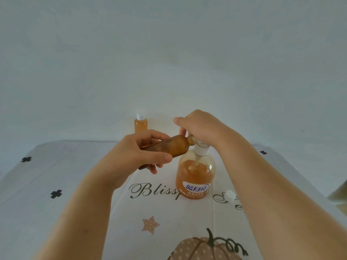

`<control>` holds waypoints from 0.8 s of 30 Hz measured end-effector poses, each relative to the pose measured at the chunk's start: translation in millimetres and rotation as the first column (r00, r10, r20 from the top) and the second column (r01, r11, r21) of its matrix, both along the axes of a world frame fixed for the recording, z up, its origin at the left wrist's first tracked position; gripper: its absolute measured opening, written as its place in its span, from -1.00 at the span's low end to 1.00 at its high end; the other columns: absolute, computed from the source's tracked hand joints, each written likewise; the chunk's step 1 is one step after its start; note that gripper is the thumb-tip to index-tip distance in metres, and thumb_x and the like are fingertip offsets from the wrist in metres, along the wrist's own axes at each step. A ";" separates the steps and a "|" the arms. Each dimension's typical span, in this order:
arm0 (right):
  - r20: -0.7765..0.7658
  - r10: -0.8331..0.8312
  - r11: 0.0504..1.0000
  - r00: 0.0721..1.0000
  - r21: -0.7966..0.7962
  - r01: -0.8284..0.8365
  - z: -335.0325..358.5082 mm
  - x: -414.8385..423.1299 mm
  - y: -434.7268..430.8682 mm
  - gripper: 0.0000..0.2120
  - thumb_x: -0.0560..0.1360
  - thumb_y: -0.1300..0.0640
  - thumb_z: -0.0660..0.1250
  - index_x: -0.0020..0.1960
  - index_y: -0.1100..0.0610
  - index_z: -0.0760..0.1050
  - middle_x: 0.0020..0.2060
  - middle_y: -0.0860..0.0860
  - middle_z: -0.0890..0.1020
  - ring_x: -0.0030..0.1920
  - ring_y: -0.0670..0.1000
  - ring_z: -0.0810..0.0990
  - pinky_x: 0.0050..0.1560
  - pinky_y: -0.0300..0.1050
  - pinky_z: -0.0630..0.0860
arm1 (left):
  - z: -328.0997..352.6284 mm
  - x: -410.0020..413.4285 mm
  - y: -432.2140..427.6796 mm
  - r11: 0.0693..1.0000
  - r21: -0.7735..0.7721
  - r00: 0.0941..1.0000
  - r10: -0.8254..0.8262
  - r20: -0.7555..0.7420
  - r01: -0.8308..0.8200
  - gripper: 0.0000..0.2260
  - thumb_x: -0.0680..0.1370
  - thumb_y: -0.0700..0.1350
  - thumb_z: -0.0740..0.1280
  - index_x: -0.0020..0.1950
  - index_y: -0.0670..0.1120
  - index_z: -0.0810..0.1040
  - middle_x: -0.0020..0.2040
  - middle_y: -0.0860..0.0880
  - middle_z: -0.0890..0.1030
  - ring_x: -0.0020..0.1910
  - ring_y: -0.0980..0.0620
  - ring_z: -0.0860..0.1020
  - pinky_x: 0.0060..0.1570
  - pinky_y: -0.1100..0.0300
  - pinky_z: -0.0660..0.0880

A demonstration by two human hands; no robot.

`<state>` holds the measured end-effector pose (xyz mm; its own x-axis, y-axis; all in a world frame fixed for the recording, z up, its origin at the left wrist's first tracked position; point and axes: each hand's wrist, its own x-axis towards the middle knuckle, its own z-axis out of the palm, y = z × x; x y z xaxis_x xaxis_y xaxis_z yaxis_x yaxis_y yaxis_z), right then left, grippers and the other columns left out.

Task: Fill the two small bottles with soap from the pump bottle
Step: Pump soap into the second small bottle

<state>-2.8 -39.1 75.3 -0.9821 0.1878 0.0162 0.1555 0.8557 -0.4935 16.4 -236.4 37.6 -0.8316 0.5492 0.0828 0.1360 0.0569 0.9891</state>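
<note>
The pump bottle (195,177) stands mid-table, clear with orange soap and a blue label. My right hand (201,128) rests on its white pump head, fingers curled over it. My left hand (131,152) grips a small amber bottle (169,147), tilted nearly flat, its open neck held against the pump spout. A second small bottle (140,125), full of orange soap and wearing a white cap, stands upright at the table's far edge. A loose white cap (230,195) lies on the cloth to the right of the pump bottle.
The table is covered with a white cloth (56,175) printed with script lettering, a star, black crosses and a pumpkin. A pale wall rises behind. A blurred object (339,194) sits at the right edge.
</note>
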 end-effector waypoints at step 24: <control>0.022 -0.023 0.997 0.999 0.073 0.021 0.6 -4.8 -3.7 -0.44 0.66 -0.24 0.05 -0.08 0.11 0.65 -0.35 0.02 0.66 -0.16 0.06 0.64 -0.21 -0.09 0.41 | -1.8 -4.9 -2.6 0.999 0.034 0.999 -0.036 0.026 0.035 -0.64 0.23 -0.20 0.61 -0.01 -0.02 0.70 -0.23 -0.05 0.66 -0.28 -0.02 0.62 -0.28 0.22 0.57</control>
